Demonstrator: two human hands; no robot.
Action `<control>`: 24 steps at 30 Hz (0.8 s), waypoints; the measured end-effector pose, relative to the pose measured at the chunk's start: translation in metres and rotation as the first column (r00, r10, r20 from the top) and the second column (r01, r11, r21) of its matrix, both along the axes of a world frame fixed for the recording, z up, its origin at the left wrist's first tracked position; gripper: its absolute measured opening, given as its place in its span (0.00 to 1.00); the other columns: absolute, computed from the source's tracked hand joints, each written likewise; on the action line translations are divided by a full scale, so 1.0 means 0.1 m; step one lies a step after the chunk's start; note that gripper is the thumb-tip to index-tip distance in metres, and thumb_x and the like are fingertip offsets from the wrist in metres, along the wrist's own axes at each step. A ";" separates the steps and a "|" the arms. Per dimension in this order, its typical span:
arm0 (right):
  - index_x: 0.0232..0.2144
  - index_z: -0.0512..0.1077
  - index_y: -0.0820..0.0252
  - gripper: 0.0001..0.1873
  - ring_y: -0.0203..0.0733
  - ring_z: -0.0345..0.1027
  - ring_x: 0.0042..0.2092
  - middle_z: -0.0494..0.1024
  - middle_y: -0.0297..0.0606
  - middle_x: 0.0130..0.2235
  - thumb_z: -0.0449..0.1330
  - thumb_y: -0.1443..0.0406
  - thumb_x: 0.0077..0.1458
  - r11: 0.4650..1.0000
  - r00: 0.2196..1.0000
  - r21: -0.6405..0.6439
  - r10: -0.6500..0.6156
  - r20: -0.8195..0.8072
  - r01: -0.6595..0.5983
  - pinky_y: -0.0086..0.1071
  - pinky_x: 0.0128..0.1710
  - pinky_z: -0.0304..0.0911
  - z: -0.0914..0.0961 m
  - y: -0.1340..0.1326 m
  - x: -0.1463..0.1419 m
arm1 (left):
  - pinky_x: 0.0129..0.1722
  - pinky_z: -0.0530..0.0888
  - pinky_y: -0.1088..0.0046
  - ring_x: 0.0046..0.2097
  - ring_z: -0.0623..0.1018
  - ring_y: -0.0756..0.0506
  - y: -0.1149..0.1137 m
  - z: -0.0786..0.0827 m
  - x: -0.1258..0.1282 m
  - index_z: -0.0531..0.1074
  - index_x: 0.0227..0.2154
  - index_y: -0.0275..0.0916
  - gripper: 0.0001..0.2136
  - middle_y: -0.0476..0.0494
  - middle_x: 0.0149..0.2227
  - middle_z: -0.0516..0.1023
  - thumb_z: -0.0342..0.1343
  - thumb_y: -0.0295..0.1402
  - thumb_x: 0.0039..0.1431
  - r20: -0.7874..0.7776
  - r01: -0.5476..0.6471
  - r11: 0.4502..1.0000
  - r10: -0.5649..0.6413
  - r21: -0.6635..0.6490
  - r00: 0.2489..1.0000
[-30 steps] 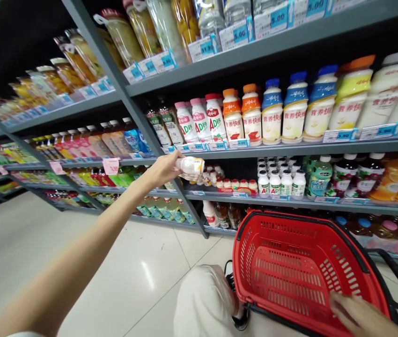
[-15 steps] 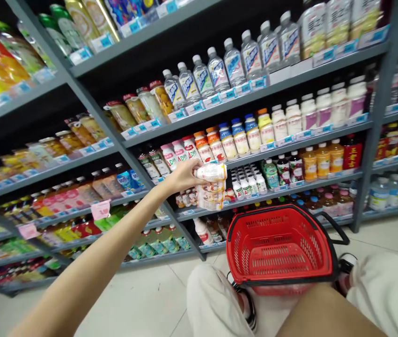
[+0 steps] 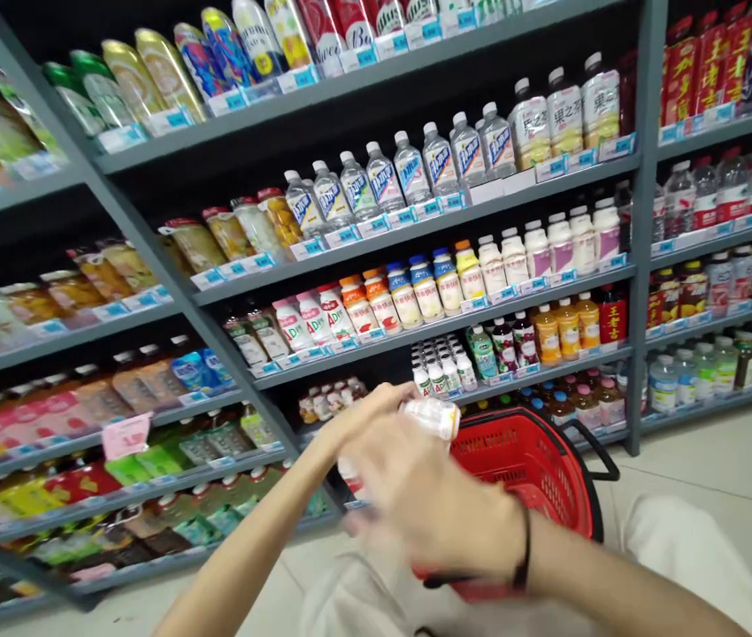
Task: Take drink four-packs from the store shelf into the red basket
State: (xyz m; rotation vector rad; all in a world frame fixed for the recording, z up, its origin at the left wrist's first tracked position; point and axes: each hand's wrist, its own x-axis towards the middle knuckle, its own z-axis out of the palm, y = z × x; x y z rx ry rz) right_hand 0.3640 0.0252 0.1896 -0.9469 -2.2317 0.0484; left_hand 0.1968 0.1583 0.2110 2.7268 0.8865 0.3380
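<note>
Head view: bottle pack point(image 3: 434, 418) brought nearer red basket point(image 3: 535, 456).
Pack is pinched by left grip point(image 3: 389, 398); right grip point(image 3: 425, 491) raised since, blurred, its state cannot be told.

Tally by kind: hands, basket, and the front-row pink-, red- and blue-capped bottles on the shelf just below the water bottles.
Left hand and right hand: 2
Basket: 1
Pink-capped bottles: 2
Red-capped bottle: 1
Blue-capped bottles: 3
Total: 9

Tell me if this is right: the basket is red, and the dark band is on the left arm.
Wrong arm: the head view shows the dark band on the right arm. The basket is red, as you said.
</note>
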 end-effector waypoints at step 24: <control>0.40 0.73 0.64 0.27 0.40 0.74 0.29 0.81 0.42 0.36 0.76 0.55 0.42 0.588 0.375 -0.669 -0.555 -0.743 -0.454 0.32 0.29 0.73 -1.98 1.96 1.29 | 0.49 0.77 0.61 0.50 0.79 0.36 1.11 -2.43 0.30 0.68 0.58 0.36 0.35 0.34 0.54 0.77 0.64 0.53 0.53 0.611 0.204 0.579 0.772 -0.789 0.175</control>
